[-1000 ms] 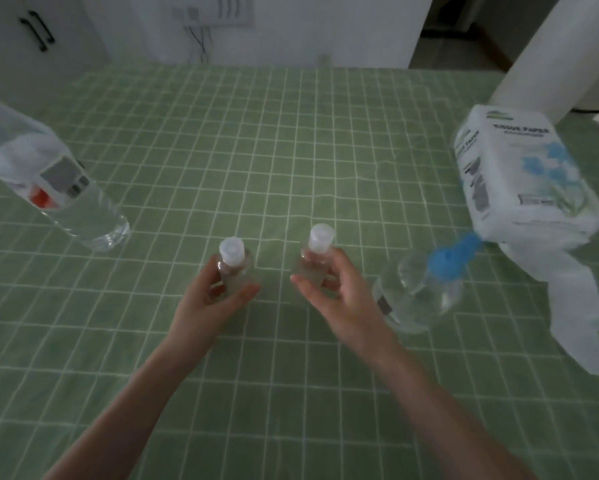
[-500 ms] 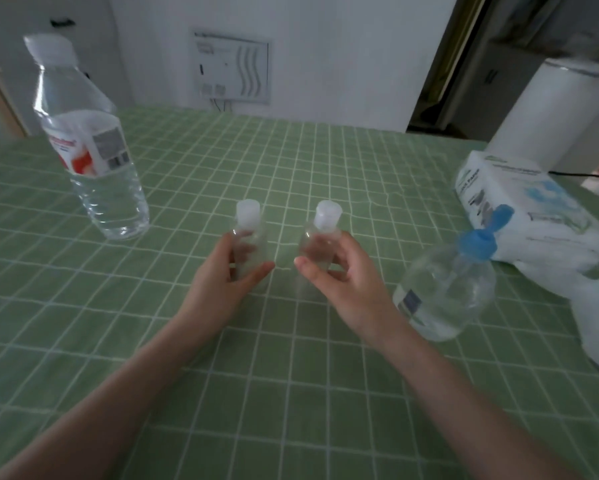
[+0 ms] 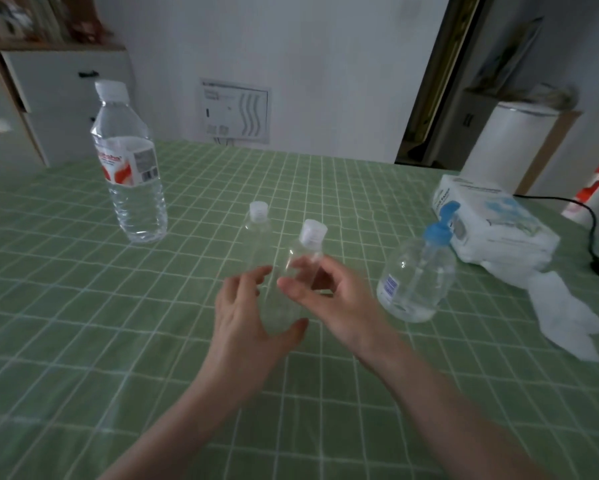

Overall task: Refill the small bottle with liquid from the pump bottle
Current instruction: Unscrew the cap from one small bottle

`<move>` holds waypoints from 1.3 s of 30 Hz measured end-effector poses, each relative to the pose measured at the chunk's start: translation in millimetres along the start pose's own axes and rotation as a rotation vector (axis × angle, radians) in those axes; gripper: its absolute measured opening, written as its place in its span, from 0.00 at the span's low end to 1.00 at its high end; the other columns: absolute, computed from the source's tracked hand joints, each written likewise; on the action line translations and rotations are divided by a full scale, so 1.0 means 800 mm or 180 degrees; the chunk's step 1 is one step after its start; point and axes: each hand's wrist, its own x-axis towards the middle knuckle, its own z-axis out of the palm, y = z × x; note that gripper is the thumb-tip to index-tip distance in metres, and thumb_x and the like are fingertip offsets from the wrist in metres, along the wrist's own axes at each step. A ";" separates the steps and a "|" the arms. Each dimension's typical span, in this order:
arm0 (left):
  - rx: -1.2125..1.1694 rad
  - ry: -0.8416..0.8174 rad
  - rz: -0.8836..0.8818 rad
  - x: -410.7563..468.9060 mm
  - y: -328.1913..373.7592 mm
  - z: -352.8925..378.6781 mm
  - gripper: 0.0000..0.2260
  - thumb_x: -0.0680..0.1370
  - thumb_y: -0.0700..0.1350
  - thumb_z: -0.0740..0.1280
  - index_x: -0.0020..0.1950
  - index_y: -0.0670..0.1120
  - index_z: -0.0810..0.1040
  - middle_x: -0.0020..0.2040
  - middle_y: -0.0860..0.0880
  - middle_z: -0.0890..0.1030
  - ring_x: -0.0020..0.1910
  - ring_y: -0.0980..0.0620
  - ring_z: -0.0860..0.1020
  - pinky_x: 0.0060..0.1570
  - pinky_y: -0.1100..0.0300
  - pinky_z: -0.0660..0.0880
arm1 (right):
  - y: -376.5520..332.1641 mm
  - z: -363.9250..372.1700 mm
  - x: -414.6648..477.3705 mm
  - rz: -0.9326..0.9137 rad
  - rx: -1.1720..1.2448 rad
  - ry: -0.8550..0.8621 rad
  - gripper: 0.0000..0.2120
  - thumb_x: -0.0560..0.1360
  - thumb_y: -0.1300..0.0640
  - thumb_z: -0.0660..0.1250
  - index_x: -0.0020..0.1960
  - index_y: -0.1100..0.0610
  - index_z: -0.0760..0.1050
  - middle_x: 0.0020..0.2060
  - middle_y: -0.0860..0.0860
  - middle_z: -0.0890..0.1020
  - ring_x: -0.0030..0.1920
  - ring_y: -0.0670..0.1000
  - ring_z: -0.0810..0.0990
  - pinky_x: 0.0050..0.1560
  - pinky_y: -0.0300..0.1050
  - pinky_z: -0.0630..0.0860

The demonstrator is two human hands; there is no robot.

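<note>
Right hand [image 3: 339, 303] grips tilted small bottle [image 3: 300, 252], left hand [image 3: 242, 320] beside.

Right hand [image 3: 343, 303] pinches tilted small bottle [image 3: 305, 251]; left hand [image 3: 239, 320] spread at its base. Pump bottle [image 3: 419, 275] right, water bottle [image 3: 132, 188] left.

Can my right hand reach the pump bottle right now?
Probably: the pump bottle stands just beside the right hand with bare tablecloth between, but that hand holds a small bottle.
</note>
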 end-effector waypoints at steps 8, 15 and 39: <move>-0.0440 -0.0493 0.0540 -0.007 0.009 0.005 0.15 0.74 0.45 0.65 0.59 0.52 0.67 0.53 0.55 0.80 0.50 0.57 0.80 0.49 0.55 0.79 | -0.015 -0.003 -0.022 -0.0102 -0.0432 -0.0052 0.19 0.68 0.40 0.70 0.53 0.49 0.75 0.46 0.46 0.83 0.47 0.44 0.82 0.49 0.35 0.79; 0.0480 -0.0401 0.0774 -0.011 -0.002 -0.003 0.19 0.72 0.62 0.61 0.57 0.53 0.66 0.34 0.57 0.73 0.30 0.62 0.74 0.31 0.69 0.70 | -0.029 -0.028 -0.010 -0.0473 -0.1046 0.0259 0.14 0.77 0.48 0.65 0.45 0.60 0.74 0.28 0.46 0.69 0.25 0.40 0.67 0.28 0.29 0.66; 0.0158 -0.0758 0.0622 -0.003 -0.018 -0.021 0.23 0.66 0.67 0.59 0.53 0.53 0.70 0.26 0.51 0.72 0.24 0.59 0.69 0.26 0.67 0.67 | -0.029 -0.043 -0.005 -0.0351 -0.1036 -0.0687 0.13 0.76 0.49 0.66 0.49 0.60 0.74 0.37 0.51 0.75 0.35 0.45 0.72 0.38 0.37 0.72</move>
